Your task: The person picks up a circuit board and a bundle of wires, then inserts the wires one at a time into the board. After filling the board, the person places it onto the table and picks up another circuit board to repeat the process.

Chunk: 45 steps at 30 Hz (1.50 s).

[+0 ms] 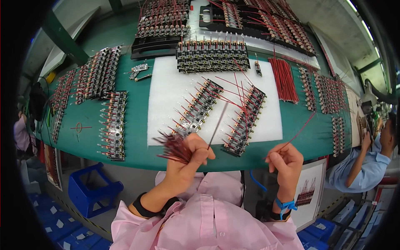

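Observation:
My left hand [191, 155] is closed round a bundle of thin dark red wires [173, 146], slightly blurred. A single wire [218, 124] stands up from its thumb and fingertips. To the right, my right hand [287, 162] pinches one red wire [301, 130], which slants up and away. Beyond my hands, two strips of small circuit boards lie slanted: the left strip [201, 106] on a white foam sheet [166, 89], the right strip [246, 118] reaching past its front edge. Several red wires lie across both strips.
A stack of board strips [212, 56] stands at the foam's far edge, with a pile of red wires [284, 80] to its right. More strips [112, 127] lie left on the green table [137, 143]. Black trays [152, 46] stand behind. A blue stool [93, 187] and a co-worker [364, 160] flank the table.

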Each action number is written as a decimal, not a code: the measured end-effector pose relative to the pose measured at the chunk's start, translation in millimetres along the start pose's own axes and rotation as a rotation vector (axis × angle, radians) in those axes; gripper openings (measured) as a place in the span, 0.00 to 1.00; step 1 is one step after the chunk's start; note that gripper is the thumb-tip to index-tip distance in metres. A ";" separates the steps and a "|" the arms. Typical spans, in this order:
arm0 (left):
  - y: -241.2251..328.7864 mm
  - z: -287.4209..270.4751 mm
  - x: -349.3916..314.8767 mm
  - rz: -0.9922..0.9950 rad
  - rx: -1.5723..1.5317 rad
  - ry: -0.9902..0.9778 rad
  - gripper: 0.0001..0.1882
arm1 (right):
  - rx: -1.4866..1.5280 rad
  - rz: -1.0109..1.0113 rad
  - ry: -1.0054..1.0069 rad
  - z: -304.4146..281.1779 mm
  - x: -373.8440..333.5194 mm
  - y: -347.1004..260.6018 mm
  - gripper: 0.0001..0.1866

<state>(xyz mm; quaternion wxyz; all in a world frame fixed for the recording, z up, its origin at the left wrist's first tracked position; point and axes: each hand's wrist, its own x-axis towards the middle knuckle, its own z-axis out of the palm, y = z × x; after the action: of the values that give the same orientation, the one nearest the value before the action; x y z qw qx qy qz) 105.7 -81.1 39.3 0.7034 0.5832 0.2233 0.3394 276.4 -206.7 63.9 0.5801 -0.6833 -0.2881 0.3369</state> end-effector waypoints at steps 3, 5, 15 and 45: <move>-2.6 -0.1 -2.5 -0.164 -0.284 -0.030 0.09 | 0.071 -0.057 0.021 2.9 3.2 9.5 0.03; -3.7 -1.6 -2.7 -0.205 -0.325 -0.054 0.09 | 0.205 -0.115 -0.012 7.9 3.8 14.0 0.03; 22.1 -3.5 -7.5 -0.229 -0.242 -0.096 0.04 | 0.032 0.063 -0.284 8.7 -9.9 -0.3 0.05; 0.5 26.9 -16.3 -0.194 -0.086 -0.042 0.06 | -0.269 -0.416 -0.294 38.9 -19.9 10.9 0.04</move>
<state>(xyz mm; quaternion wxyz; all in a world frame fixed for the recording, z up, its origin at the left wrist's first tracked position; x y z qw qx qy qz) 113.8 -111.1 44.4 0.7619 0.5351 0.2491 0.2668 233.5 -200.8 51.8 0.4929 -0.6241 -0.5454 0.2648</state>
